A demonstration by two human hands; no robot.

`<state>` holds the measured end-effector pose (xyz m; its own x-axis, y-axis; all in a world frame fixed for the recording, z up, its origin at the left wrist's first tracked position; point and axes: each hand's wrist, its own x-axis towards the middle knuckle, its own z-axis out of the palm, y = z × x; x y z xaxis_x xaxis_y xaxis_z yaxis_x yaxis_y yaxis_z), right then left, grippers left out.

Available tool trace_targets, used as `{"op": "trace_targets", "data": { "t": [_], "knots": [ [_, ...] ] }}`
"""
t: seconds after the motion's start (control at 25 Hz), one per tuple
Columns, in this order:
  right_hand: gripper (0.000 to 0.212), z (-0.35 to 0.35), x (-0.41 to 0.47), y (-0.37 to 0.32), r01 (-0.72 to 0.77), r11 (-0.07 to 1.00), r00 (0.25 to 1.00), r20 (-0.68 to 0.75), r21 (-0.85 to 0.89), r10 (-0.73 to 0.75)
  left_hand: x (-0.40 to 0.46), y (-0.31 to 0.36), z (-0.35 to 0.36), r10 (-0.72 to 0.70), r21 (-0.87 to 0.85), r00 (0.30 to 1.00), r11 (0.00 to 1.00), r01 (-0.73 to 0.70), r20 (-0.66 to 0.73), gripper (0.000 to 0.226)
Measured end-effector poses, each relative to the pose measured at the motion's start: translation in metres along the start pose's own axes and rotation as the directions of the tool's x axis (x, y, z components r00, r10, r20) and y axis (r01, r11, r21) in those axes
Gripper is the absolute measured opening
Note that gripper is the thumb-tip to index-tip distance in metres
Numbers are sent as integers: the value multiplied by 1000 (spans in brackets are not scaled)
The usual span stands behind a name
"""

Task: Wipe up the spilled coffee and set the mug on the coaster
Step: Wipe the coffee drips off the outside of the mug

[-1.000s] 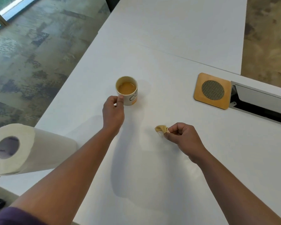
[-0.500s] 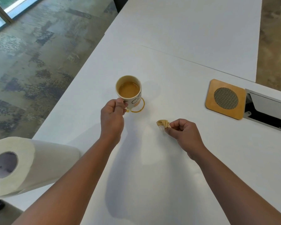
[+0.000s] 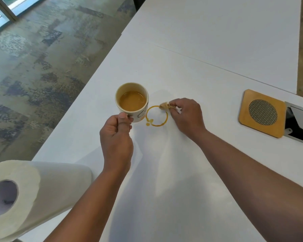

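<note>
A cream mug (image 3: 131, 102) full of coffee is held off the white table (image 3: 199, 58), shifted left of where it stood. My left hand (image 3: 116, 135) grips its handle. A brown coffee ring (image 3: 157, 116) with a small drop at its lower left marks the table just right of the mug. My right hand (image 3: 186, 117) pinches a small stained wad of paper towel (image 3: 164, 106) and presses it on the ring's upper right edge. The wooden coaster (image 3: 262, 113) with a round mesh centre lies at the far right, apart from both hands.
A paper towel roll (image 3: 30, 194) lies on its side at the table's near left corner. A metal cable hatch (image 3: 299, 123) opens right beside the coaster. The table's left edge drops to patterned floor (image 3: 33, 67). A seam crosses the table behind the mug.
My left hand lifted the mug and moved it left, uncovering the coffee ring. My right hand carried the stained wad up from the bare table to the ring's edge.
</note>
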<state>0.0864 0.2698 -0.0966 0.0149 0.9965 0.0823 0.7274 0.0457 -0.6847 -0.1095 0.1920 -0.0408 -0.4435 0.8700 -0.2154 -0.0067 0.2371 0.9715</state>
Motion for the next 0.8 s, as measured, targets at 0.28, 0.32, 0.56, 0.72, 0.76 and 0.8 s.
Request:
{"op": "trace_targets", "data": {
  "t": [0.28, 0.32, 0.56, 0.72, 0.76, 0.8],
  "knots": [
    [9, 19, 39, -24, 378, 918, 896, 296, -117, -331, -4, 0, -13, 10, 6, 999, 1000, -10, -31, 29],
    [10, 21, 42, -27, 403, 907, 878, 333, -126, -344, -5, -1, -13, 7, 1, 1000, 1000, -7, -29, 29],
    [18, 16, 56, -28, 406, 882, 851, 452, -241, -269, -7, -2, -13, -1, 1, 1000, 1000, 1, -16, 29],
    [18, 7, 58, -23, 327, 888, 874, 460, -323, -154, -6, 1, -11, 3, -1, 1000, 1000, -3, -21, 28],
    [19, 3, 57, -21, 296, 894, 881, 457, -336, -120, -6, 1, -11, 1, -1, 1000, 1000, -2, -23, 28],
    [20, 0, 56, -20, 260, 901, 890, 448, -347, -84, -6, 2, -10, -2, -1, 1000, 1000, 1, -25, 28]
  ]
}}
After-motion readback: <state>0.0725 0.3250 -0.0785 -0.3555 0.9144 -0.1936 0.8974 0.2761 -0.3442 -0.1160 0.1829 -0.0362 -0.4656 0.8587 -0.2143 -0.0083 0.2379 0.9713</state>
